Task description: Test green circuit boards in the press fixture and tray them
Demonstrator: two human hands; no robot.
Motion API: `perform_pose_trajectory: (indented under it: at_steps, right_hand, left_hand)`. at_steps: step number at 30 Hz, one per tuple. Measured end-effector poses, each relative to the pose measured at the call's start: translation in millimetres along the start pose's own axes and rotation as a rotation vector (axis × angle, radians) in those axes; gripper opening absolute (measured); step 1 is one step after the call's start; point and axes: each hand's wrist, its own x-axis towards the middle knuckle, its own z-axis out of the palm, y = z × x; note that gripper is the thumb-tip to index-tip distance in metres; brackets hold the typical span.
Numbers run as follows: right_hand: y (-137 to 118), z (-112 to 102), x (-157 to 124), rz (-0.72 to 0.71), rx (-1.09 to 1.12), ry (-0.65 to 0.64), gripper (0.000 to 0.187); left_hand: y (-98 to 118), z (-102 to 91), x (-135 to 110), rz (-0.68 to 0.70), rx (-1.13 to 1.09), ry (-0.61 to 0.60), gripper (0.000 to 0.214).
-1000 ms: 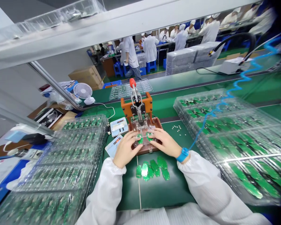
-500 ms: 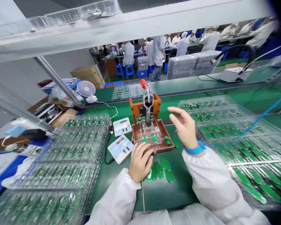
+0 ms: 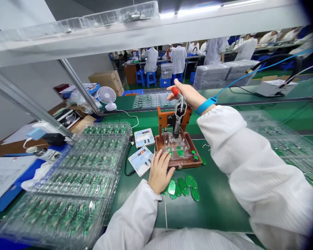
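A brown test fixture [image 3: 195, 163] with an orange back frame stands on the green mat. Two green circuit boards [image 3: 180, 152] lie under its clear plate. My right hand [image 3: 189, 94] reaches over the fixture, its fingers closed around the red-tipped lever [image 3: 175, 91] at the top. My left hand [image 3: 160, 172] rests on the fixture's front left corner with loosely curled fingers, holding nothing I can make out. Several loose green boards [image 3: 184, 184] lie on the mat just in front of the fixture.
Stacked clear trays of green boards [image 3: 75, 180] fill the left; more trays [image 3: 284, 146] sit to the right, partly behind my sleeve. Two small meters [image 3: 142, 158] stand left of the fixture. A small fan [image 3: 106, 95] is behind. People in white coats work at far benches.
My right hand rose from the fixture's plate, swung up and took hold of the red lever. My left hand slid back from the plate to the fixture's front left corner.
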Motion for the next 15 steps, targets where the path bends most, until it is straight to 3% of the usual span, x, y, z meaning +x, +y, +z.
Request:
perform_pose_trajectory:
  at_steps: [4, 8, 11, 15]
  right_hand:
    - [-16, 6, -5, -0.068, 0.088, -0.007, 0.051]
    - [-32, 6, -15, -0.259, 0.026, 0.022, 0.036]
    - [-38, 6, -18, -0.315, -0.029, 0.048, 0.034]
    - [-39, 3, -20, -0.363, -0.083, 0.075, 0.029]
  left_hand:
    - [2, 0.3, 2, -0.023, -0.017, 0.02, 0.043]
    - [3, 0.1, 5, -0.037, -0.053, 0.023, 0.041]
    - [3, 0.6, 6, -0.04, -0.084, 0.041, 0.04]
    - [2, 0.4, 1, -0.013, -0.171, 0.18, 0.035]
